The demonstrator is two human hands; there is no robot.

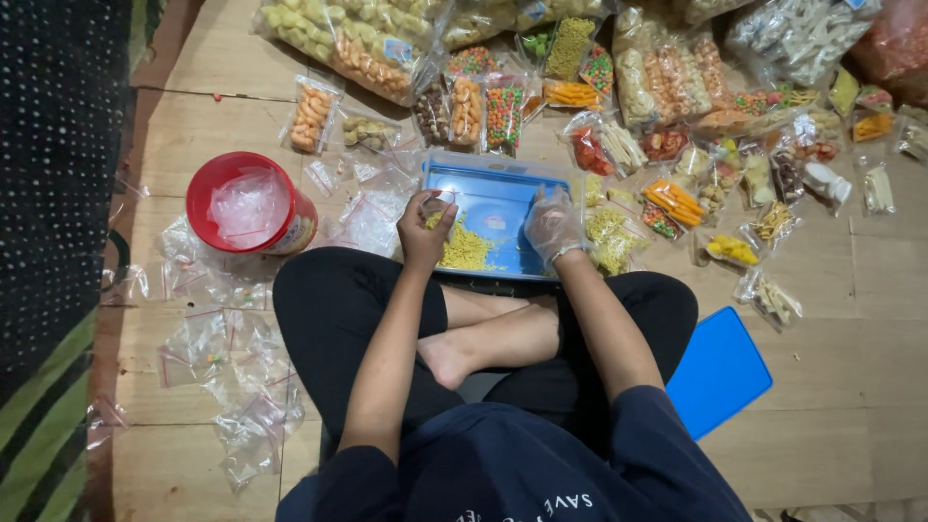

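Blue tray (pixel 483 198) on wooden floor (pixel 831 367), snack packets (pixel 667 198) around

Navy tee w/ white print, black trousers, bare feet; clear plastic glove on right hand (pixel 553 224).

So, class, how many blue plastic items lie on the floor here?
2: a blue tray holding yellow snack pieces under both hands, and a blue lid by the person's right leg. Others may be hidden under the packets.
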